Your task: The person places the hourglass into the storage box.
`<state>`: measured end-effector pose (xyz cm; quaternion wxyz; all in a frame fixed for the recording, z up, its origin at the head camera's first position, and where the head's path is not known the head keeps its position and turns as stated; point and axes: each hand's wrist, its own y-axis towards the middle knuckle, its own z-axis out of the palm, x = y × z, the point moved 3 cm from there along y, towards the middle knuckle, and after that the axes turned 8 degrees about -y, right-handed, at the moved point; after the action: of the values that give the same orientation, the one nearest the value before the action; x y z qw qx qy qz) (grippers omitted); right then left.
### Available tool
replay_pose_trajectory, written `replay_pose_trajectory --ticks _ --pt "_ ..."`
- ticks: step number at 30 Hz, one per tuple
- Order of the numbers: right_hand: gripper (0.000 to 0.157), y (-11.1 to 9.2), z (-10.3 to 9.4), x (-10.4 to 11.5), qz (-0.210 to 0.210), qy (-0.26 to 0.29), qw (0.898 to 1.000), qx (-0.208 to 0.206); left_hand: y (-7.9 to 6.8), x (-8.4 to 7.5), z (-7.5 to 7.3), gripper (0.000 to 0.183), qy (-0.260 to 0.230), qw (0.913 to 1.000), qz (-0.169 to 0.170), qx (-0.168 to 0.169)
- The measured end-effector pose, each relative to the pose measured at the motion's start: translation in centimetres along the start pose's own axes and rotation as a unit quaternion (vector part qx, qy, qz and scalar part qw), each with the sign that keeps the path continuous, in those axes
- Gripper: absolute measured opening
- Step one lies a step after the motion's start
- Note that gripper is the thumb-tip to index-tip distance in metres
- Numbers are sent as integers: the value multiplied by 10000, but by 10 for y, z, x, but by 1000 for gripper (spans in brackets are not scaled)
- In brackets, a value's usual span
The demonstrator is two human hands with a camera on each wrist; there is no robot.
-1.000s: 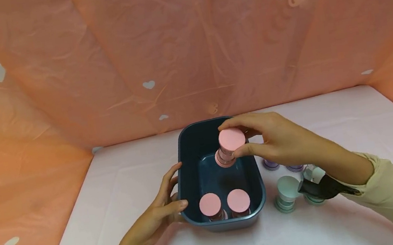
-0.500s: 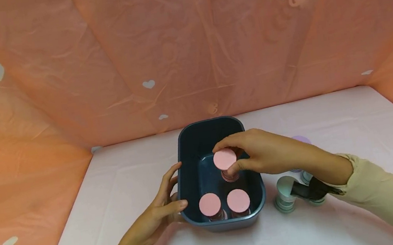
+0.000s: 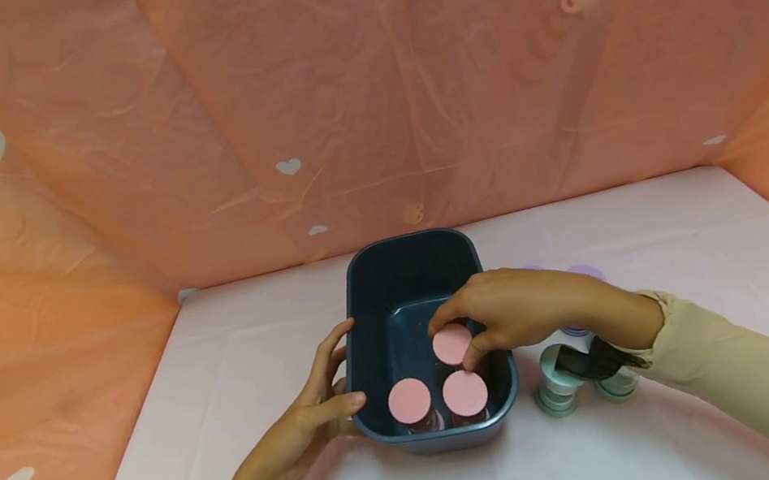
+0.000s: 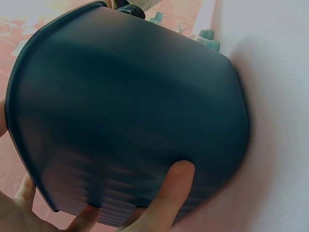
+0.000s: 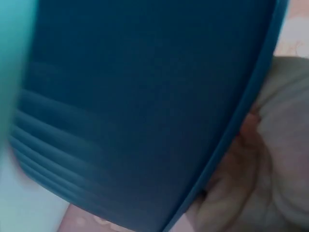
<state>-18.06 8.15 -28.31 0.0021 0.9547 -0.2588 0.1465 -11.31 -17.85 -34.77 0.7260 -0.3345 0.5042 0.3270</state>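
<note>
A dark blue deep bin (image 3: 405,239) stands on the white cloth. My left hand (image 3: 307,423) holds its left side, thumb at the rim and fingers against the outer wall (image 4: 125,96). Inside, my right hand (image 3: 512,306) pinches a pink spool-shaped piece (image 3: 452,344) with a flat round top between thumb and fingers. It is upright, just behind two similar pieces: one pink piece at left (image 3: 410,401) and one pink piece at right (image 3: 465,394). Whether its base touches the bin floor is hidden. The right wrist view shows the bin wall (image 5: 145,96) and part of my hand (image 5: 285,140).
Right of the bin are several similar pieces, including a green piece (image 3: 558,381), a second green piece (image 3: 617,386) and a purple piece (image 3: 587,274), partly hidden by my right arm. An orange plastic sheet (image 3: 366,111) rises behind the white cloth (image 3: 269,313).
My right hand has lowered the pink piece into the bin and brought it nearer to the front pair. My left hand keeps its place on the bin.
</note>
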Motion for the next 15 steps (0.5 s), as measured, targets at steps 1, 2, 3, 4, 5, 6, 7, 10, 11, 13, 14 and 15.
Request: replay_pose_trajectory --ticks 1,2,3,4,5,6,7,10,11,13,14,15 --pt "47 1 0 0 -29 -35 10000 49 0 0 0 79 -4 10000 2 8" --pt "47 1 0 1 3 -75 9999 117 0 0 0 78 0 10000 5 8" --pt "46 2 -1 1 27 -110 9998 182 0 0 0 78 2 10000 5 12" --pt "46 2 -1 2 84 -156 9995 252 1 0 1 78 -1 10000 7 21" --pt "47 2 -1 2 158 -197 9991 333 1 0 1 78 7 10000 21 29" --pt "47 3 -1 3 235 -236 9986 414 1 0 1 78 14 10000 23 26" --pt "46 3 -1 3 308 -267 9980 490 1 0 1 78 13 10000 25 23" --pt "45 4 -1 5 464 -340 9961 675 2 0 1 78 24 10000 12 15" --pt "45 5 -1 5 454 -373 9958 695 2 0 1 78 26 10000 8 12" --pt "45 6 -1 6 442 -423 9956 708 2 0 1 78 27 10000 -10 14" --pt "45 6 0 6 432 -447 9956 705 2 0 1 78 21 10000 -15 14" --pt "45 6 0 6 417 -475 9956 690 2 0 1 78 18 10000 -17 16"
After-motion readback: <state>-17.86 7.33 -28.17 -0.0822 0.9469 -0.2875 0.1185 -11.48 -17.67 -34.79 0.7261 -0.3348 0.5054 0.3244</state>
